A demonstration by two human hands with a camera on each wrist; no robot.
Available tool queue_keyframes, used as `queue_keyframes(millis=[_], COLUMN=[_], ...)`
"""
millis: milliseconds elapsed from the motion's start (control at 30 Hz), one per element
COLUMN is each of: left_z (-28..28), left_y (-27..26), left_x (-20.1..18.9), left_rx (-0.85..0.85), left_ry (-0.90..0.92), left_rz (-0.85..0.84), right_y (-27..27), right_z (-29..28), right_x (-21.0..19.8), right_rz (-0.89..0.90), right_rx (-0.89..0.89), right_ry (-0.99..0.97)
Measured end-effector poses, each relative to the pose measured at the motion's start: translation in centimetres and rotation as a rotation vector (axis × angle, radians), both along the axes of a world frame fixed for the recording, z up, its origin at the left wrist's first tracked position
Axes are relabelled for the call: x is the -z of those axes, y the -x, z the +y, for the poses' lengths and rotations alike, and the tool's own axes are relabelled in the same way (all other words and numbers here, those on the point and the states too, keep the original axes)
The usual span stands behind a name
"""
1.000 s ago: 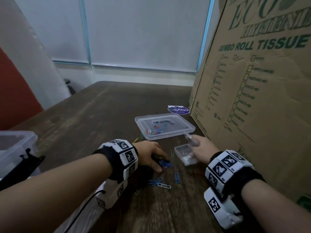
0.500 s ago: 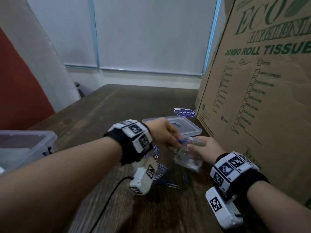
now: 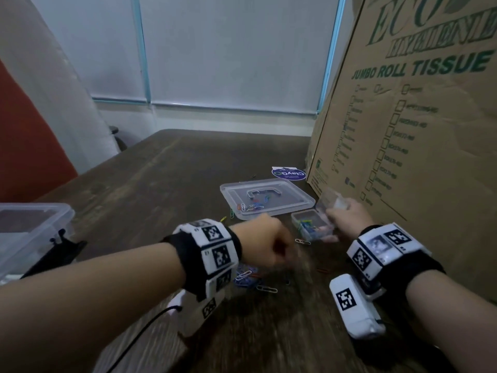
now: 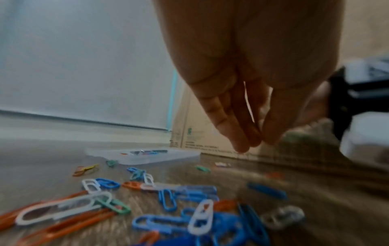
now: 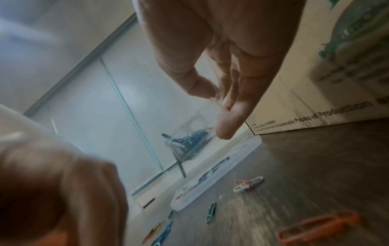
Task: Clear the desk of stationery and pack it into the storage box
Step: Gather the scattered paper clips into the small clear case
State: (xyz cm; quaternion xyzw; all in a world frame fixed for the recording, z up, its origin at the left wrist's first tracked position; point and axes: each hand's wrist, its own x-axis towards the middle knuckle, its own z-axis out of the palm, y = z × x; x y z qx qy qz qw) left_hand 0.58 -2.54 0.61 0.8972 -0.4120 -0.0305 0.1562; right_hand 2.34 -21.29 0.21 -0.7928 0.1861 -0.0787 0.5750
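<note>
Coloured paper clips (image 3: 250,278) lie scattered on the dark wooden desk (image 3: 161,184); in the left wrist view the paper clips (image 4: 168,199) spread out just below my fingers. My left hand (image 3: 279,251) hangs over them, its straight fingers (image 4: 242,133) held together and pointing down with nothing in them. My right hand (image 3: 336,216) pinches a small clear clip box (image 3: 312,227) by its raised lid. The clip box (image 5: 189,138) is tilted and holds blue clips. The clear storage box (image 3: 29,227) stands at the far left.
A clear lid (image 3: 266,197) with a handle and a few clips on it lies behind my hands. A tall cardboard carton (image 3: 403,144) walls off the right side. A round blue label (image 3: 289,174) lies by its corner. A black object (image 3: 53,254) leans at the storage box.
My left hand rose from the clip pile to the small box with blue clips, then came back down over the pile, empty. The right hand lifted the small box and still holds it.
</note>
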Motion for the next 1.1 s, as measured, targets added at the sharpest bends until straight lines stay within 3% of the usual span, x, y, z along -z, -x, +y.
queue_keyframes(millis=[167,300,433,600,700,800,1000,1100], left_z=[-3.7,-5.6,-2.9,2.3,1.9,-0.8,-5.2,-3.3], left_y=[-0.7,-1.5,-2.4,-3.3,-4.4,-6.0,-6.8,-6.3], left_x=[2.4,3.8,3.6,2.7,2.6,3.5,4.2,4.0], left_rx=[0.152,0.229,0.214,0.045,-0.075,-0.102,0.031,0.043], left_ry=[-0.242,-0.371,-0.282,-0.186,-0.115,-0.206,-0.39,-0.289], left_rz=[0.006,-0.014,0.005,-0.05,-0.072,-0.042,-0.04,-0.042], right_y=[-0.9,-0.8,-1.0,-1.7,-2.0,-2.0,-2.1,-2.1], right_z=[-0.7,-0.5,-0.1,-0.1,-0.1,-0.1,-0.3,0.4], right_x=[0.1,0.3,0.9,1.0,0.9,0.7,0.7,0.8], right_rz=[-0.077,-0.179,-0.296,-0.443,-0.446,-0.428,-0.272,-0.238], right_rx=[0.096,0.06,0.083,0.128,0.131,0.131,0.1,0.06], right_ry=[0.166,0.262,0.458,0.569,0.577,0.64,0.639,0.612])
